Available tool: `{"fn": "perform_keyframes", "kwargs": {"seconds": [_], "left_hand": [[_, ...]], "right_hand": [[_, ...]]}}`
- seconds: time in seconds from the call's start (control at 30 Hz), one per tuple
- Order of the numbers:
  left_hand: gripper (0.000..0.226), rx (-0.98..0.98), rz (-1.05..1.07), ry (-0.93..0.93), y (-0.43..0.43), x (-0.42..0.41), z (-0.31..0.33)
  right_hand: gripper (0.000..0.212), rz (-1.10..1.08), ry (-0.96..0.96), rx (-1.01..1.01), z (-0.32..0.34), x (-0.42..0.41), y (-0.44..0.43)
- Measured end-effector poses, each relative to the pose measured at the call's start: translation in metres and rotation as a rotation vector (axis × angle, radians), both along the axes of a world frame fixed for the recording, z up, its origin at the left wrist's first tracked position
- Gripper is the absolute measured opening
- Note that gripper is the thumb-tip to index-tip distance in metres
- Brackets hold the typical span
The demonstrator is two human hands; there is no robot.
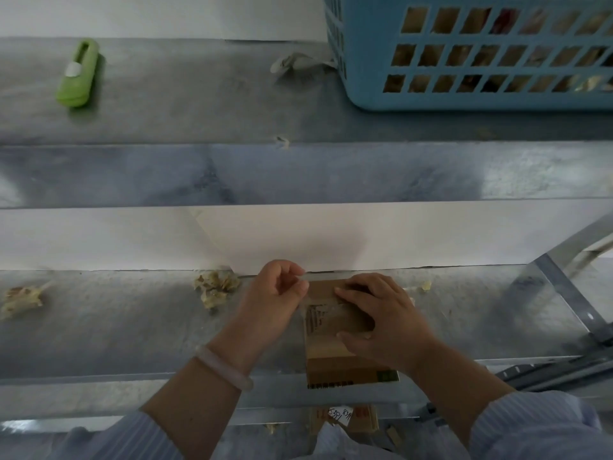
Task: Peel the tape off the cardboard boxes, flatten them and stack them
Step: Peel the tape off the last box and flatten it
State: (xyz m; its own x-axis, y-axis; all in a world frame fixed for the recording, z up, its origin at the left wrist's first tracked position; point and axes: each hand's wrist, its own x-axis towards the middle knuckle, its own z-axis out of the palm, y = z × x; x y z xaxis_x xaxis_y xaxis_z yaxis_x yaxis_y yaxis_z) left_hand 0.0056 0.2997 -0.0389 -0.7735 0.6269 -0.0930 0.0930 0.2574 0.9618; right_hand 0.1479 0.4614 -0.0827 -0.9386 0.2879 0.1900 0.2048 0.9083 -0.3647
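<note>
A small brown cardboard box (331,346) with a printed label stands on the lower metal shelf (116,327) near its front edge. My right hand (381,313) lies on top of the box, fingers and thumb curled round its upper part. My left hand (277,293) is at the box's left top corner and pinches a strip of clear tape (303,298) that runs off the box. A pale bangle sits on my left wrist.
Crumpled tape wads (215,285) (21,298) lie on the lower shelf. On the upper shelf sit a green cutter (78,73), a white tape scrap (295,63) and a blue basket (481,51) holding cardboard. Flattened boxes (345,419) lie below. A metal bracket (564,300) slants at right.
</note>
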Motion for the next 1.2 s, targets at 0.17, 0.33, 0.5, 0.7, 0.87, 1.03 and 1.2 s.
{"fn": "perform_keyframes", "kwargs": {"seconds": [0.17,0.33,0.5,0.7,0.87,1.03,1.2], "left_hand": [[0.034,-0.226,0.060,-0.123,-0.006,-0.005,-0.008],[0.017,-0.235,-0.027,-0.291,-0.011,0.001,-0.015],[0.016,-0.294,0.016,0.024,-0.015,-0.002,-0.010],[0.019,-0.321,-0.027,0.324,-0.008,0.007,0.010],[0.008,-0.217,0.014,0.258,0.001,0.007,0.017],[0.020,-0.084,-0.041,0.029,0.013,0.019,0.012],[0.022,-0.049,-0.097,-0.182,0.018,0.027,0.013]], "right_hand": [[0.074,0.003,-0.021,0.004,0.002,0.001,-0.001],[0.064,0.030,-0.015,0.048,0.002,0.002,-0.001],[0.055,0.050,0.001,0.106,0.002,0.002,-0.003],[0.055,0.021,0.000,0.096,0.001,-0.001,-0.005],[0.056,0.001,-0.013,0.082,0.001,0.001,-0.007],[0.064,-0.052,-0.133,-0.063,0.012,-0.001,-0.007],[0.059,-0.155,-0.052,-0.358,0.020,-0.012,-0.006]]}}
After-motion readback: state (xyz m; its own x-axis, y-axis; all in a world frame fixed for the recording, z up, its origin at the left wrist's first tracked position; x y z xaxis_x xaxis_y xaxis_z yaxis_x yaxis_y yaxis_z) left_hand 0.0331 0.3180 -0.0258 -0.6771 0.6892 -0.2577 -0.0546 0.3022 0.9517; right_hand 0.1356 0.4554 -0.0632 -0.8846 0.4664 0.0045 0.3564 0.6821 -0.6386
